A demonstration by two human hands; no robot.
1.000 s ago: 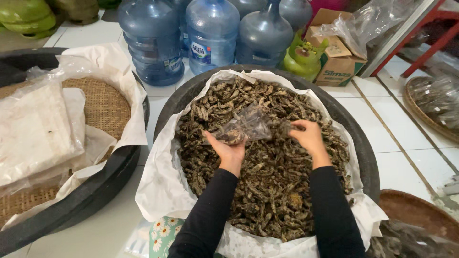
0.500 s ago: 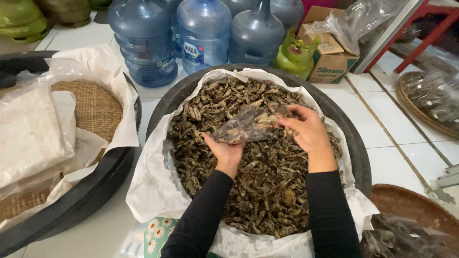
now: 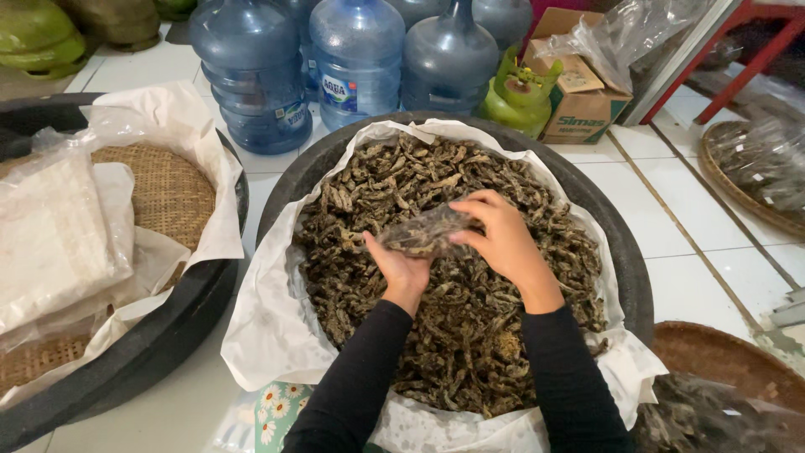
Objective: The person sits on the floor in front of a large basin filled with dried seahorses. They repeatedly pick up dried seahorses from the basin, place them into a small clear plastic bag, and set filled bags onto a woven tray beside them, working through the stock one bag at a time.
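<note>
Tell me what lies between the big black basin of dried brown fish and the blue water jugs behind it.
In the head view, only bare white tiled floor separates the black basin from the blue water jugs.

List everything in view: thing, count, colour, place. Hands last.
dried fish: one heap, brown, in the paper-lined centre basin
black basin: one, centre
white paper liner: one, inside that basin
clear plastic bag: one, partly filled, held over the heap
water jugs: at least four, blue, behind
gas cylinder: one, green, behind
cardboard box: one, brown, back right
second black basin: one, left, holding a woven tray
left hand: under the bag
right hand: on the bag's top
</note>
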